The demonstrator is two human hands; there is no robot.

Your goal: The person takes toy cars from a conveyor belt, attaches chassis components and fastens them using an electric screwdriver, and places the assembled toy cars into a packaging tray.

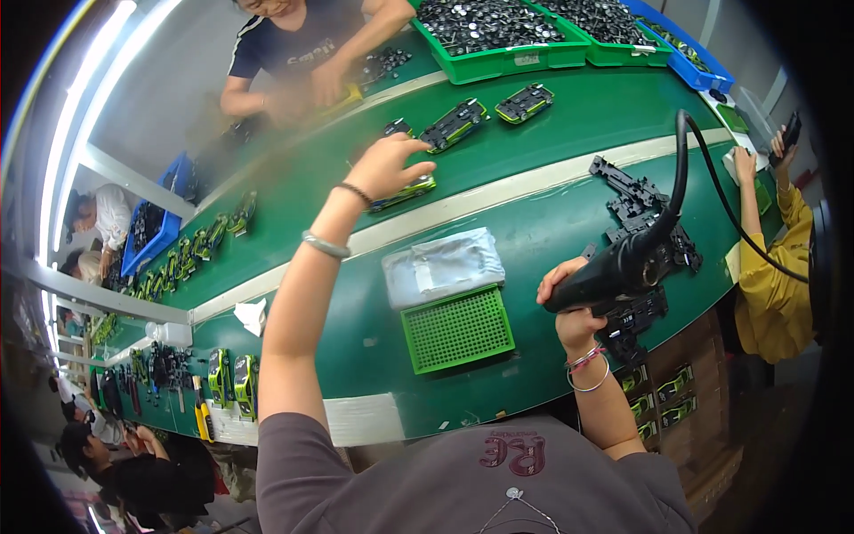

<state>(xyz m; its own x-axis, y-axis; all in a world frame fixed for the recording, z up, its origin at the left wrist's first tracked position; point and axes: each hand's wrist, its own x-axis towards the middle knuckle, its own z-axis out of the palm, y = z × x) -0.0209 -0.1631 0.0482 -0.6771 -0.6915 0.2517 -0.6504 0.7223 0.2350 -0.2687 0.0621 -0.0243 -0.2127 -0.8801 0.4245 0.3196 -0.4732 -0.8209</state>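
My left hand [391, 167] reaches out over the far green belt with its fingers apart. Just beneath it lies a green toy car [416, 189], partly covered by the hand; whether they touch I cannot tell. Two more toy cars rest beyond my fingers, black undersides up: a nearer one [455, 125] and a farther one [525, 103]. In my right hand [574, 307] is a black electric screwdriver [614, 278], fingers wrapped around its body, a cable running up from it. Black plastic chassis parts [636, 200] are heaped beside and under the tool.
A green perforated basket [458, 329] sits before me, with a pale blue wrapped pad [445, 267] behind it. Green bins of small black parts [507, 58] stand at the far side. Co-workers sit opposite and right. More toy cars [233, 383] lie at left.
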